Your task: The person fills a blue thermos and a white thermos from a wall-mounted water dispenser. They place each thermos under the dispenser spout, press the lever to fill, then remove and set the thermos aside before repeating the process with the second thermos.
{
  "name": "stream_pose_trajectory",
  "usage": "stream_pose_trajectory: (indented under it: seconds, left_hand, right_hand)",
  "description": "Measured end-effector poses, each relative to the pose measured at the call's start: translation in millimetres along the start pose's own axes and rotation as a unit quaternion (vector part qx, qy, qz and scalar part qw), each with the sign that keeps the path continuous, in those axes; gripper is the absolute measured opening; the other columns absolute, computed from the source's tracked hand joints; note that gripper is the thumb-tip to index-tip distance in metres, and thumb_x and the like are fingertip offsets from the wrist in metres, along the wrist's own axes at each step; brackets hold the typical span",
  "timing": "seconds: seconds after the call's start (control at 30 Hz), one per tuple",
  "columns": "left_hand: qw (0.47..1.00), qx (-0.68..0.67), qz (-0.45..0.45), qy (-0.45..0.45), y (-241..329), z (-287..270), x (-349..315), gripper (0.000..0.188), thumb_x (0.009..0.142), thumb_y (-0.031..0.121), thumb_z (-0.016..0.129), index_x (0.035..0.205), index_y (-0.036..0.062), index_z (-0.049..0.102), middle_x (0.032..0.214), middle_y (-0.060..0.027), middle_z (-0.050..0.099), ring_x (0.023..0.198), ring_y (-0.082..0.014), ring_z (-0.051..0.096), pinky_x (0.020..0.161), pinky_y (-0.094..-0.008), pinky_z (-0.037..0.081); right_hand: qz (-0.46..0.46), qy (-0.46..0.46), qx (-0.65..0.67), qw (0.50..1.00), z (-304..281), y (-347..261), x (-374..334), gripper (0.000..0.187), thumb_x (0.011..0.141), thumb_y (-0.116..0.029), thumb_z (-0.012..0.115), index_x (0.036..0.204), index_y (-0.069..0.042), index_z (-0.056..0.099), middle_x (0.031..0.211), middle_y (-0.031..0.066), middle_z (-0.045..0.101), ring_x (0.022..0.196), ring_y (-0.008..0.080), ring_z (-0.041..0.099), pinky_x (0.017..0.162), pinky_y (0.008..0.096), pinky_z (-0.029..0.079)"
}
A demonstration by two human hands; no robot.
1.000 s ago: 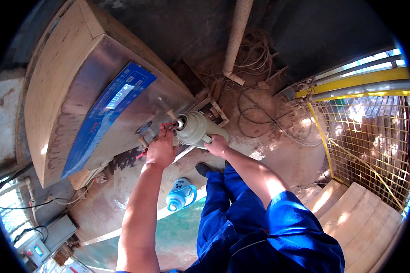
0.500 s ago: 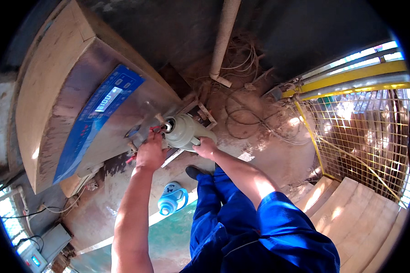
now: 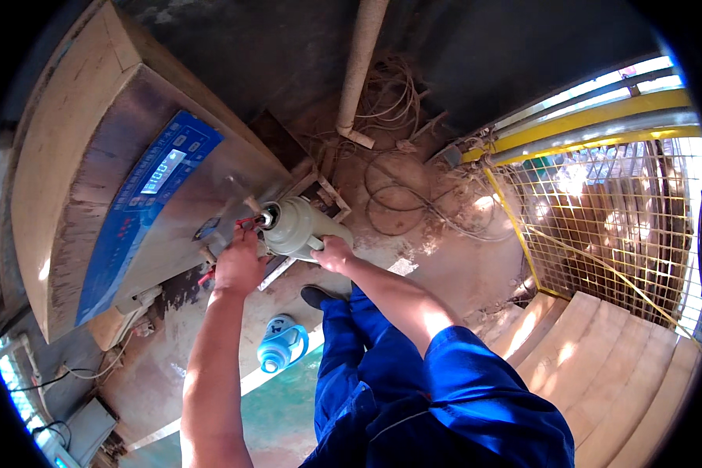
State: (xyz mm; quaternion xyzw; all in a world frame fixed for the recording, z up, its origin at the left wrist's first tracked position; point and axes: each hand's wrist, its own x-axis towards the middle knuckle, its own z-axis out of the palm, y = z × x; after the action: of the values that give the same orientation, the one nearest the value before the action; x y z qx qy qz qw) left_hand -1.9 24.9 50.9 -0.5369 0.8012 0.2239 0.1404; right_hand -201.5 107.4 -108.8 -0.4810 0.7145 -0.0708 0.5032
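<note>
A pale grey-green thermos flask [image 3: 295, 228] is held tilted with its mouth under a metal tap [image 3: 254, 206] on the front of a steel water boiler [image 3: 101, 148]. My right hand [image 3: 335, 254] grips the flask's side handle. At the tap, my left hand [image 3: 240, 267] has its fingers closed on the red tap handle [image 3: 246, 223]. A second tap with a red handle [image 3: 206, 277] sticks out lower on the boiler, beside my left wrist. Whether water is running into the flask cannot be made out.
The boiler carries a blue control panel [image 3: 142, 199] with a lit display. A light-blue bottle [image 3: 282, 345] stands on the floor between my arms. Coiled cables [image 3: 398, 195] and a pipe [image 3: 359, 78] lie beyond. At right are a yellow mesh fence [image 3: 600, 226] and wooden planks [image 3: 608, 359].
The whole scene has slid slightly left in the picture as my head moved. Both hands keep their holds on the flask and the tap handle.
</note>
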Motion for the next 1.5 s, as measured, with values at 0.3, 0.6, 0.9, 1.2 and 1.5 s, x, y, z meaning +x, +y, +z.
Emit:
stream_pose_trajectory:
  seconds: [0.3,0.6,0.9,1.2,1.5]
  left_hand:
    - [0.999,0.032,0.027,0.033,-1,3,-1,0.056,0.076,0.022,0.076,0.119,-0.0003,0.047,0.135,-0.0278,0.046,0.104,-0.0376,0.063,0.085,-0.0433,0.055]
    - [0.998,0.033,0.027,0.043,2,2,-1,0.056,0.075,0.020,0.075,0.119,-0.0004,0.048,0.133,-0.0274,0.048,0.100,-0.0380,0.064,0.081,-0.0427,0.056]
    - [0.997,0.018,0.042,0.055,-5,6,0,0.057,0.076,0.020,0.074,0.123,0.0022,0.047,0.137,-0.0273,0.045,0.100,-0.0405,0.064,0.082,-0.0457,0.055]
    - [0.998,-0.012,0.043,0.044,-13,3,-3,0.068,0.077,0.017,0.072,0.137,0.0114,0.042,0.133,-0.0193,0.050,0.109,-0.0374,0.060,0.088,-0.0464,0.052]
    - [0.997,-0.025,0.050,0.057,-9,-2,-6,0.054,0.076,0.018,0.072,0.123,0.0055,0.048,0.128,-0.0181,0.051,0.100,-0.0385,0.062,0.083,-0.0462,0.053]
  right_hand:
    - [0.008,0.003,0.011,1.000,2,0,-3,0.048,0.083,-0.037,0.063,0.109,0.003,0.063,0.109,0.0253,0.065,0.108,0.0379,0.061,0.096,0.0424,0.046]
    - [-0.001,0.020,0.011,1.000,9,5,0,0.048,0.083,-0.040,0.063,0.103,0.004,0.065,0.102,0.0267,0.066,0.102,0.0397,0.062,0.091,0.0438,0.048]
    - [0.000,0.037,0.014,0.999,11,7,-2,0.049,0.082,-0.040,0.065,0.105,0.003,0.065,0.103,0.0266,0.066,0.102,0.0393,0.062,0.091,0.0441,0.048]
    - [0.005,0.025,0.002,1.000,9,3,-2,0.045,0.082,-0.036,0.065,0.105,0.002,0.065,0.103,0.0256,0.066,0.101,0.0383,0.064,0.091,0.0435,0.050]
    - [-0.005,0.002,0.010,1.000,16,8,7,0.051,0.084,-0.039,0.064,0.110,0.004,0.062,0.111,0.0256,0.064,0.108,0.0376,0.061,0.096,0.0414,0.047]
